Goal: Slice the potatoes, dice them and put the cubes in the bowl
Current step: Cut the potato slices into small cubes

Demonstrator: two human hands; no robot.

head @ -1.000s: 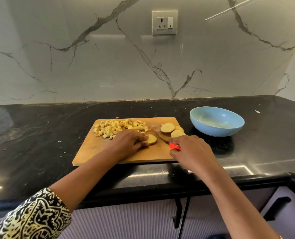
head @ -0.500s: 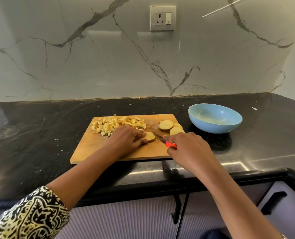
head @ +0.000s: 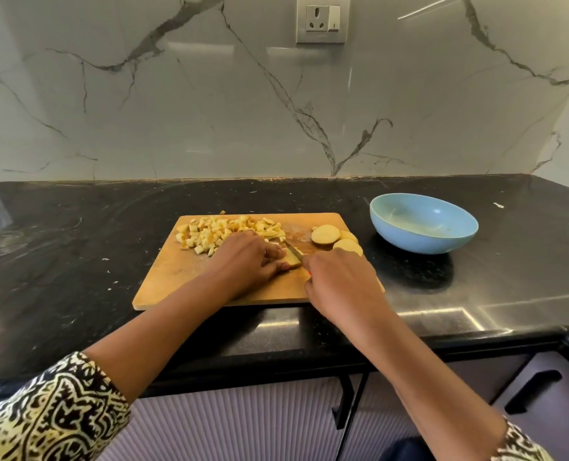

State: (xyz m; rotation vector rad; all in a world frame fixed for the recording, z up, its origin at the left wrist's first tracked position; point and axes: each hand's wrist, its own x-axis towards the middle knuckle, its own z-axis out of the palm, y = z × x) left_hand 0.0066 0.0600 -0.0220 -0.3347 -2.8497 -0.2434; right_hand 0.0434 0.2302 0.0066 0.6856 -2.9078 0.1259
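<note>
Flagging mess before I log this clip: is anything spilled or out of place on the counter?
Only minor things: one potato cube seems to sit just past the far edge of the cutting board, and a white scrap lies on the counter right of the bowl. Nothing else stands out.

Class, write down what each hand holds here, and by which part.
The right hand grips the red-handled kitchen knife by its handle. The left hand holds the pale potato slice by its left edge.
</note>
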